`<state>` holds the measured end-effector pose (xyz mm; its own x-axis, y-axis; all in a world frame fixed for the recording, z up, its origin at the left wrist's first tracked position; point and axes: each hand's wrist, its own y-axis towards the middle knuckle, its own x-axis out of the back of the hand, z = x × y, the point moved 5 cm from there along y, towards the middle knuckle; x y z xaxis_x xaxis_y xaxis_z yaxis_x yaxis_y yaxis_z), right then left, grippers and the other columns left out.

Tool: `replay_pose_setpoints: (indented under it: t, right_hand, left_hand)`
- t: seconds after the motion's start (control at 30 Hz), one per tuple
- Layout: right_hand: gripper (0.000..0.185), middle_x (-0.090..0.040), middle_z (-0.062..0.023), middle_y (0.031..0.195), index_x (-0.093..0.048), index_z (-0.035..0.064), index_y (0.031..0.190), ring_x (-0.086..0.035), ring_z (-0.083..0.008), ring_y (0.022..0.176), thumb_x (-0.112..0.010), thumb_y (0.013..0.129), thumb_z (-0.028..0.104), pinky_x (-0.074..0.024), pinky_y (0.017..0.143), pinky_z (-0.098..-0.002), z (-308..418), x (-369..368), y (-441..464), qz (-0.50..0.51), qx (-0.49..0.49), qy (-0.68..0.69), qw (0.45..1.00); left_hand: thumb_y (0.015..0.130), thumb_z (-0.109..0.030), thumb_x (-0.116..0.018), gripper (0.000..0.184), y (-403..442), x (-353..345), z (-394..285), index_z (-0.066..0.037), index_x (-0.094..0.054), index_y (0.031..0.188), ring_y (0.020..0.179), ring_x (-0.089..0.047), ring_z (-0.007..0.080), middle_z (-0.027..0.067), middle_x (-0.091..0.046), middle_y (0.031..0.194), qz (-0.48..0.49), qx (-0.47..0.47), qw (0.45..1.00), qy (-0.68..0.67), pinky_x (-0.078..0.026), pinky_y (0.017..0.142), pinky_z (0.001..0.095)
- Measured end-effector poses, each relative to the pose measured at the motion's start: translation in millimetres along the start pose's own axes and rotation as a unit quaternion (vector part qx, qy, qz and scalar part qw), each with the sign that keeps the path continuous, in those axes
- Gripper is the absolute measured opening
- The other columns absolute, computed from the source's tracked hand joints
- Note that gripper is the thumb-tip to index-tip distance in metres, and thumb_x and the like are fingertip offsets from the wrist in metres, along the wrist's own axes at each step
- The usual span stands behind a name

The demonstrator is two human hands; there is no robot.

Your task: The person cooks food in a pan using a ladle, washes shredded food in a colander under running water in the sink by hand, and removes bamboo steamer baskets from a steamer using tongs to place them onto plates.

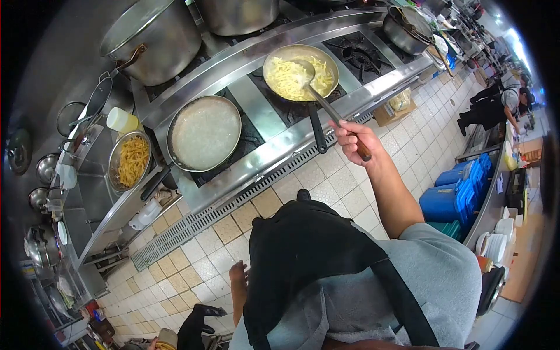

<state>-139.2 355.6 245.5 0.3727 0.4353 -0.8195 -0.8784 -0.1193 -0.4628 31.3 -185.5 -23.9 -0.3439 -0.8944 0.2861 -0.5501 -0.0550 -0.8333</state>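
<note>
**Ladle (326,106) dipped into pale strips (284,81)**

The left hand (238,273) is lowered beside the black cloth apron (309,251); its fingers' grip cannot be told. The right hand (357,142) is extended, fingers wrapped around the ladle's brown handle. Its rounded metal bowl is rested among the strips in a shallow, round pan (332,71) on the steel stove (261,105).

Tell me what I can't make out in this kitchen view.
In the head view:
Whether a flame burns under the pan of pale strips: the pan hides it.
Top of the uppermost pot: cut off by the upper edge.
Left hand's grip: too small and dark.
What the distant co-worker handles: too small.
</note>
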Motion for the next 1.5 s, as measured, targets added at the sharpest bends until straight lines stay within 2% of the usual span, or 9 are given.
replay_pose_setpoints:
  t: [0.3, 0.57, 0.77, 0.9, 1.03, 1.17, 1.2, 1.27, 1.5]
  right_hand:
    - [0.026, -0.045, 0.0006, 0.067, -0.048, 0.0005, 0.108, -0.041, -0.0031, 0.043, -0.053, 0.086, 0.012, -0.0342, 0.033, -0.0169, 8.2, -12.1, -50.2, -0.077, 0.100, -0.211, 0.969]
    - [0.034, -0.043, 0.0028, 0.061, -0.046, 0.0006, 0.114, -0.042, -0.0054, 0.038, -0.057, 0.082, 0.008, -0.0349, 0.032, -0.0202, 33.8, 4.6, -53.4, -0.185, 0.168, -0.483, 0.839]
    - [0.034, -0.042, 0.0028, 0.060, -0.046, -0.0015, 0.113, -0.042, -0.0069, 0.040, -0.056, 0.083, 0.010, -0.0351, 0.033, -0.0221, 38.4, 13.9, -29.3, -0.202, 0.161, -0.522, 0.813]
    - [0.027, -0.044, 0.0011, 0.062, -0.048, -0.0005, 0.106, -0.042, -0.0056, 0.043, -0.056, 0.085, 0.014, -0.0330, 0.034, -0.0193, 24.5, 15.3, -5.8, -0.128, 0.106, -0.356, 0.920]
    - [0.013, -0.047, 0.0004, 0.066, -0.048, 0.0034, 0.096, -0.041, -0.0043, 0.045, -0.053, 0.087, 0.012, -0.0332, 0.035, -0.0169, 16.8, 10.6, 3.0, -0.022, 0.001, -0.027, 0.999]
    - [0.014, -0.046, 0.0009, 0.066, -0.049, 0.0031, 0.097, -0.041, -0.0042, 0.046, -0.052, 0.087, 0.012, -0.0339, 0.035, -0.0172, 10.9, -1.4, -7.2, -0.002, -0.013, 0.007, 1.000]
    - [0.015, -0.046, 0.0010, 0.066, -0.048, 0.0029, 0.097, -0.042, -0.0042, 0.045, -0.053, 0.087, 0.012, -0.0341, 0.035, -0.0176, 9.8, -7.5, -14.9, -0.021, 0.015, -0.049, 0.998]
    - [0.016, -0.046, 0.0010, 0.065, -0.048, 0.0027, 0.098, -0.042, -0.0043, 0.044, -0.053, 0.087, 0.012, -0.0343, 0.034, -0.0180, 5.4, -17.5, -27.1, -0.044, 0.043, -0.102, 0.993]
    - [0.044, -0.047, 0.0016, 0.060, -0.042, 0.0024, 0.126, -0.043, -0.0062, 0.039, -0.055, 0.084, 0.008, -0.0345, 0.033, -0.0207, -6.7, -25.7, -64.7, -0.177, 0.132, -0.408, 0.886]
  left_hand:
    - [0.085, -0.030, -0.050, 0.043, 2.5, -8.0, -27.7, -0.002, -0.048, 0.117, 0.070, -0.058, 0.0205, 0.0110, -0.056, 0.104, -0.014, 0.006, 0.999, -0.030, -0.045, 0.053, 0.0326]
    - [0.085, -0.029, -0.050, 0.043, 12.8, -28.8, -55.4, -0.004, -0.046, 0.120, 0.072, -0.059, 0.0217, 0.0127, -0.056, 0.109, -0.027, -0.003, 0.997, -0.067, -0.046, 0.056, 0.0339]
    - [0.086, -0.029, -0.050, 0.042, 9.5, -53.1, -52.0, -0.004, -0.046, 0.120, 0.075, -0.059, 0.0224, 0.0124, -0.056, 0.109, -0.031, 0.022, 0.996, -0.083, -0.047, 0.060, 0.0349]
    - [0.086, -0.030, -0.050, 0.042, 16.7, -63.0, -31.9, -0.004, -0.047, 0.119, 0.077, -0.058, 0.0224, 0.0116, -0.056, 0.109, 0.002, 0.004, 0.999, -0.041, -0.046, 0.063, 0.0363]
    - [0.085, -0.026, -0.045, 0.029, 21.1, -60.4, -41.7, -0.009, -0.060, 0.103, 0.090, -0.059, 0.0301, 0.0134, -0.063, 0.095, -0.007, -0.209, 0.854, 0.476, -0.047, 0.073, 0.0411]
    - [0.086, -0.028, -0.046, 0.032, 33.1, -40.7, -45.5, -0.007, -0.058, 0.107, 0.083, -0.060, 0.0292, 0.0122, -0.062, 0.099, 0.050, -0.197, 0.851, 0.484, -0.048, 0.067, 0.0408]
    - [0.086, -0.029, -0.047, 0.034, 39.0, -32.0, -45.7, -0.006, -0.056, 0.110, 0.079, -0.060, 0.0273, 0.0119, -0.061, 0.101, 0.043, -0.118, 0.941, 0.315, -0.047, 0.064, 0.0393]
    - [0.086, -0.030, -0.048, 0.037, 46.7, -20.3, -49.2, -0.004, -0.053, 0.112, 0.075, -0.060, 0.0254, 0.0115, -0.060, 0.103, 0.039, -0.032, 0.990, 0.135, -0.047, 0.061, 0.0379]
    - [0.085, -0.030, -0.053, 0.036, 60.7, -0.7, -122.2, -0.006, -0.051, 0.111, 0.066, -0.059, 0.0200, 0.0103, -0.059, 0.098, 0.013, 0.024, 0.991, -0.133, -0.044, 0.051, 0.0291]
